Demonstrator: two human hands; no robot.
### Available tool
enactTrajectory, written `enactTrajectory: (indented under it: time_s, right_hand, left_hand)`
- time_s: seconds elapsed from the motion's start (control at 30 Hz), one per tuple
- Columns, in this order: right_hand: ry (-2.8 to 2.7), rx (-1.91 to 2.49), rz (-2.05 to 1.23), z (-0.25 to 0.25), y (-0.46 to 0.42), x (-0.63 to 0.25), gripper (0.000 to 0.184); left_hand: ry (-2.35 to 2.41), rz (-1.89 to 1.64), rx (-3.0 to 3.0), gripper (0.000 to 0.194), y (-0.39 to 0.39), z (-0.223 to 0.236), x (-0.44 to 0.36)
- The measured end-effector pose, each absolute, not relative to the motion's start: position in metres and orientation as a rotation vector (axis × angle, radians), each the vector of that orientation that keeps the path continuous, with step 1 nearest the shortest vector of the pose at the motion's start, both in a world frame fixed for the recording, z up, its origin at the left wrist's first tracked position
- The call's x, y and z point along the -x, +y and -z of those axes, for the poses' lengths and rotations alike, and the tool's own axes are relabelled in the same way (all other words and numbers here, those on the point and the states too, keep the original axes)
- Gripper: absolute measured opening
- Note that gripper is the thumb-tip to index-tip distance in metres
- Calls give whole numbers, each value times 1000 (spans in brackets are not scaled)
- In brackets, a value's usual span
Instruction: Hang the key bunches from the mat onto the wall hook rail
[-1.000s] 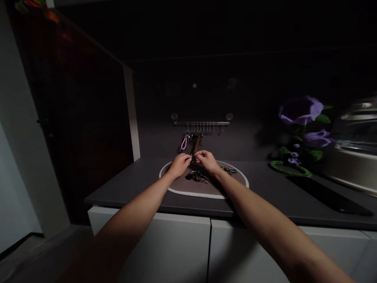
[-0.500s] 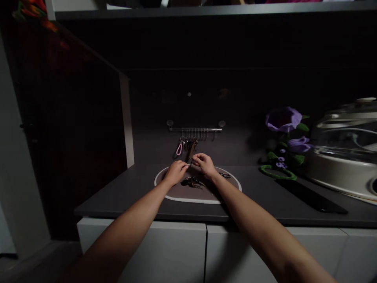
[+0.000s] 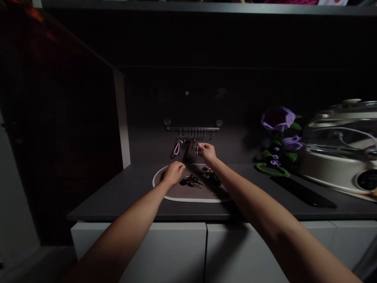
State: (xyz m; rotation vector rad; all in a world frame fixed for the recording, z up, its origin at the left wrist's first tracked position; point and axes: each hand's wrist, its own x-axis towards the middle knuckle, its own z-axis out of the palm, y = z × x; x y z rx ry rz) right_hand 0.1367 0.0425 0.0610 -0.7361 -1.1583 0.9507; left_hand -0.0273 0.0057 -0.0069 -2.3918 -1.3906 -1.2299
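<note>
My right hand (image 3: 207, 152) is raised just below the hook rail (image 3: 193, 129), its fingers pinched on a key (image 3: 197, 150) that hangs down from them. Beside it, several keys dangle from the rail's hooks, among them one with a pink loop strap (image 3: 177, 148). Over the left part of the oval mat (image 3: 157, 179) hovers my left hand (image 3: 174, 172), fingers curled together; whether it holds anything small is hidden. A bunch of keys (image 3: 192, 181) lies on the mat between my forearms. More keys and a dark green item (image 3: 214, 179) rest near my right wrist.
The dark countertop (image 3: 123, 196) carries a purple crocheted flower (image 3: 278, 118) with a green ring base, a flat black slab (image 3: 303, 191) and a white appliance with a clear lid (image 3: 330, 161) at right. A shelf (image 3: 188, 12) overhangs above.
My right hand has moved up and slightly right, away from my left, taking the key toward the rail. My left hand stays low over the mat. The whole view has shifted slightly.
</note>
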Motion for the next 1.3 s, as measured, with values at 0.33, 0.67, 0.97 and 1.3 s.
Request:
enactTrajectory:
  time_s: [0.33,0.67,0.97,1.3]
  right_hand:
    - [-931,748,-957,-93,78,-124,11]
    - [-817,846,-864,-104,94,-114,8]
    - [-736,948,-770,-106,90,-107,9]
    - [-690,959,-771,-96,97,-107,10]
  left_hand:
    - [-1434,1248,2397,22,9,8,28]
    - [-1451,1261,2380,21,13,11,29]
    - [-1459,1292,2387,21,15,11,30]
    - [-1440,1297,2383,21,17,12,32]
